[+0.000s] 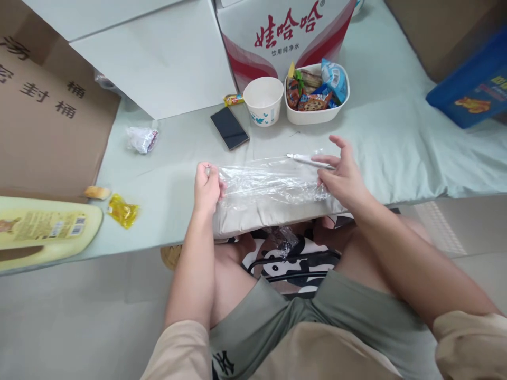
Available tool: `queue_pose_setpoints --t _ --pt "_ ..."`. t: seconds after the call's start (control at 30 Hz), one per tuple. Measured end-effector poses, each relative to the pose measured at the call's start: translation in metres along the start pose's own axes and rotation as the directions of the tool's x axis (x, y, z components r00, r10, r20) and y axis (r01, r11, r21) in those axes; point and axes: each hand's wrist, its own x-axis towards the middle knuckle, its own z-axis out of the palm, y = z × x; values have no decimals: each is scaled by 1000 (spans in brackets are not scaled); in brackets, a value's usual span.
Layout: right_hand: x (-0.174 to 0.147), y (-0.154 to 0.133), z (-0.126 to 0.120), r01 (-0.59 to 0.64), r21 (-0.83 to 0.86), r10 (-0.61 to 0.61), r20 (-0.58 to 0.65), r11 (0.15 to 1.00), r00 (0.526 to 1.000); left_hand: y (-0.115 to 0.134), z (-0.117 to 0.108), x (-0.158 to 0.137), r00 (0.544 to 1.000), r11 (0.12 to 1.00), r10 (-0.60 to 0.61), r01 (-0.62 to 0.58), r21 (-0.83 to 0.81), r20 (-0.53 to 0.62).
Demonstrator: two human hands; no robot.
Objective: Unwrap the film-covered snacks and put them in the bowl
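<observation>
A crinkled clear plastic bag (265, 182) is stretched between my hands at the table's front edge. My left hand (206, 187) is closed on its left end, the fingers bunched. My right hand (345, 177) pinches the right end between thumb and fingers, with another finger raised. A slim white pen-like tool (307, 160) also lies in the right hand's fingers, pointing left over the plastic; its exact kind is unclear. More crumpled clear plastic (283, 240) sits below the table edge, above my lap.
Behind the hands are a phone (229, 128), a paper bowl (263, 103) and a white tub (317, 113) of wrapped snacks. Boxes (154, 58) line the back. To the left lie a yellow wrapper (123, 210), a bread piece (97, 192) and a yellow jug (85, 224).
</observation>
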Motion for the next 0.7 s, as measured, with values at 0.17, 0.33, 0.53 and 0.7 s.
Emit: queue_pose_setpoints --t 0.17,0.33,0.53,0.7 --pt "-3 -12 -16 40 -86 -59 -238 996 969 8 0 -5 979 994 -103 110 -27 177" --pt "-2 -13 -4 90 146 -92 7 985 996 17 7 -24 847 982 -163 187 4 506" --pt "-19 -43 35 -169 435 -207 690 884 693 22 30 -38 666 980 -145 199 14 732" --pt "-23 -54 36 -306 444 -190 775 842 602 14 32 -10 921 984 -61 121 -134 384"
